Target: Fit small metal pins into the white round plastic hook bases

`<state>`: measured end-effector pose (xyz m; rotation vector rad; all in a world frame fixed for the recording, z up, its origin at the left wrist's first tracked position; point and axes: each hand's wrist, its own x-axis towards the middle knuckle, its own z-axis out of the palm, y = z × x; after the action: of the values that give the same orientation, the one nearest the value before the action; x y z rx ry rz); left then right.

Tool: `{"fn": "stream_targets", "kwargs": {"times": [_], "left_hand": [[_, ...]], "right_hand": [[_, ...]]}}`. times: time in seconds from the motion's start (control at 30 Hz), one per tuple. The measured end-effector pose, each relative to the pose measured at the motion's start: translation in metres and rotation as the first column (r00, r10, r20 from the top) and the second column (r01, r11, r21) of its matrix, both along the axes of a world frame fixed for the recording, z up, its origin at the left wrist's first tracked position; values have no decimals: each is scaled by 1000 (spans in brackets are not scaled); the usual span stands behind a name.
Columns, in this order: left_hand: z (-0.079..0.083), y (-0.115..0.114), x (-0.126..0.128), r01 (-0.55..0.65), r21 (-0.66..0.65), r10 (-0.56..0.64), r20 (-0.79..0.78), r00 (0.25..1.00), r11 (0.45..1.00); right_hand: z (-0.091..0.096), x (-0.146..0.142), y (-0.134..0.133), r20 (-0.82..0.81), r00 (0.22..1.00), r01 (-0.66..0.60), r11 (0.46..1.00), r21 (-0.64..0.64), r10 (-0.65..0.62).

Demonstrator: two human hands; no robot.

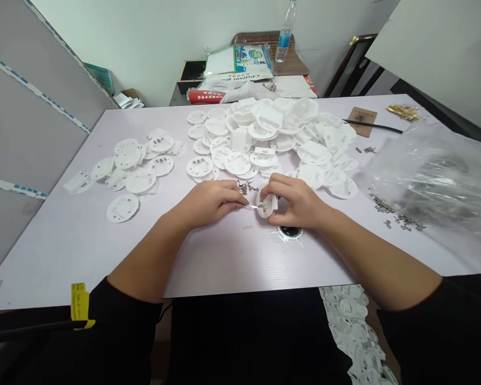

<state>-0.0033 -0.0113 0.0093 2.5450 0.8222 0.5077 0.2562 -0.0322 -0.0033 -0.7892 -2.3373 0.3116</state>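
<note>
My left hand pinches a thin shiny metal tool, which looks like tweezers; most of it is hidden in the fingers. Its tip reaches the face of a round white plastic piece, tilted on edge above the table. My right hand grips that piece by its rim and the boxy part on its back. Small metal contacts show on the piece's face. Just behind the fingertips lies a small heap of metal clips. Under my right hand, a black round opening with a white rim sits in the tabletop.
A big pile of white round pieces covers the back middle; a smaller group lies left. At right are a clear plastic bag, loose metal parts and a black cable. A water bottle stands behind.
</note>
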Motion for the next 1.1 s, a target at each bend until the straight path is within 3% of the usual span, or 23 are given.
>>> {"fn": "stream_targets", "kwargs": {"times": [0.73,1.1], "left_hand": [[-10,-4,7,-34,57,38,-77,996,998],[-10,-2,6,-37,9,37,-74,997,999]], "right_hand": [[-3,-2,0,75,996,-31,994,-105,39],[-2,-2,-1,74,997,-27,991,-129,37]]}}
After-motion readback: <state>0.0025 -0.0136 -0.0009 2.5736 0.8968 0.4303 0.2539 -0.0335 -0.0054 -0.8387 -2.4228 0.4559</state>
